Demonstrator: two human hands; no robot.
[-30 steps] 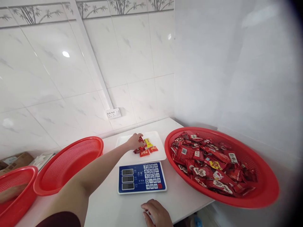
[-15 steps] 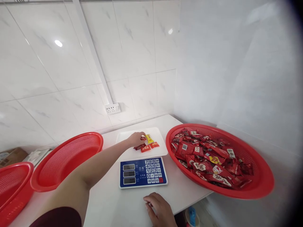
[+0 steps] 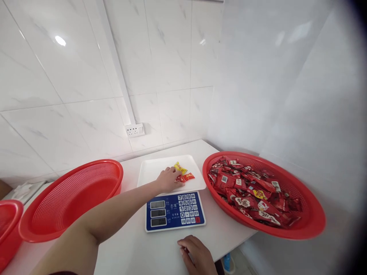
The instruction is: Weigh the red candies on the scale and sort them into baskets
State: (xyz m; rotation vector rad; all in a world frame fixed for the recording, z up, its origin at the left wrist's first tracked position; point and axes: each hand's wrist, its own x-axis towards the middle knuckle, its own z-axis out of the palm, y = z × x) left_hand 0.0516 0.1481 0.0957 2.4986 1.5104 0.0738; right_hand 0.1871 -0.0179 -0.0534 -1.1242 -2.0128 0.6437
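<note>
My left hand reaches over the white weighing tray of a scale, its fingers closed around small red snack packets. Part of what they grip is hidden under the palm. A yellow packet lies just past my fingertips, and an orange-red packet is to their right, both on the tray. My right hand rests at the table's front edge, below the scale's blue keypad panel. Its fingers are loosely bent, thumb apart from the index finger, with nothing visible in them.
A wide red basket heaped with red snack packets stands on the right. Another red basket is on the left, beside part of a further red basket. A socket is on the tiled wall behind.
My left hand has moved nearer over the tray and now covers the red packets that lay in front of it. My right hand keeps its place on the table. The view has shifted slightly.
</note>
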